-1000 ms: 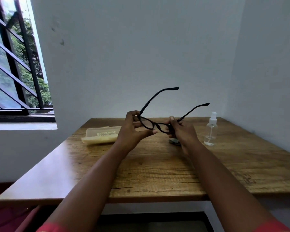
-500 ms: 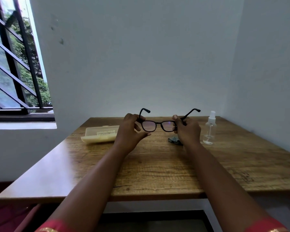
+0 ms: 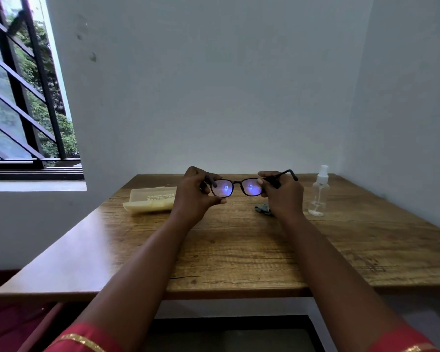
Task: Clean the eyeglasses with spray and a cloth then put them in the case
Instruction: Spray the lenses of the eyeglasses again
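Black-framed eyeglasses (image 3: 236, 187) are held level above the far half of the wooden table (image 3: 239, 250), lenses facing me with a bluish glint. My left hand (image 3: 196, 196) grips the left end of the frame and my right hand (image 3: 282, 194) grips the right end near its temple arm. A small dark cloth (image 3: 262, 209) lies crumpled on the table just below my right hand, partly hidden by it. The clear spray bottle (image 3: 319, 193) with a white nozzle stands upright to the right. The pale yellow glasses case (image 3: 150, 199) lies shut to the left.
The table sits in a corner, with white walls behind and on the right. A barred window (image 3: 23, 97) is at the far left. The table's front edge (image 3: 214, 292) is near me, and my red sleeves show at the bottom.
The glasses have come down from a raised, tilted pose to a level one lower over the table. Both hands moved down and slightly forward with them.
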